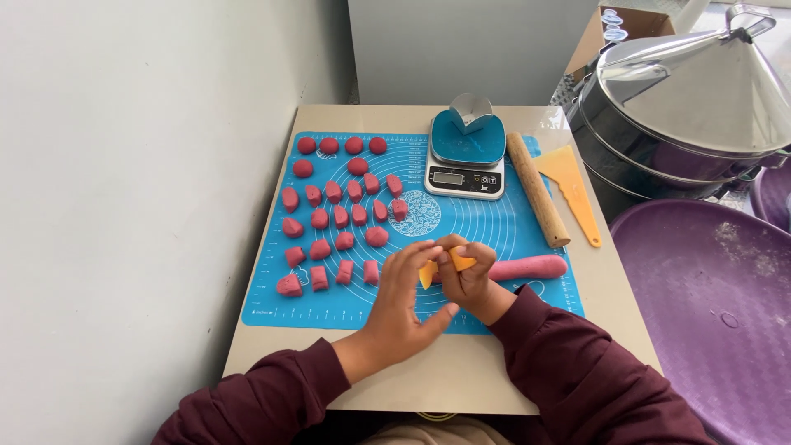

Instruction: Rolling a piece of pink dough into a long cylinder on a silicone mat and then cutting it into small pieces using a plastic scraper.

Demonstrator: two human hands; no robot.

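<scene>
Pink dough log (527,268) lies across the lower right of the blue mat (494,227), its left end hidden under the hands at lower centre. Yellow scraper (445,265), a small one, stands on edge at that hidden end.

Right hand (471,282): fingers pinched round the scraper's top, grasping it. Left hand (404,303): open, fingers spread and slightly curled, fingertips near the blade; whether they touch dough or scraper cannot be told.

Cut pieces (339,216): many small pink lumps in loose rows, centre-left of frame, the nearest just beside the left hand. Top row rounder, the others wedge-shaped.

Further out, upper centre: kitchen scale (465,169) with a small folded metal cup on its plate. Right of it a wooden rolling pin (537,189) lies slanted, its lower end close above the log. A larger yellow scraper (568,188) beside that. Big steel steamer pot (692,107) and purple basin (709,313) at far right, off the table (461,379).

Risks, as judged:
- Left fingertips sit close to the blade; a quick press could nick them.
- The soft log may roll or squash under the scraper, giving uneven pieces.
- The spread left hand could brush and dent the nearest cut pieces.
- The rolling pin could roll onto the log if the table is jolted.
</scene>
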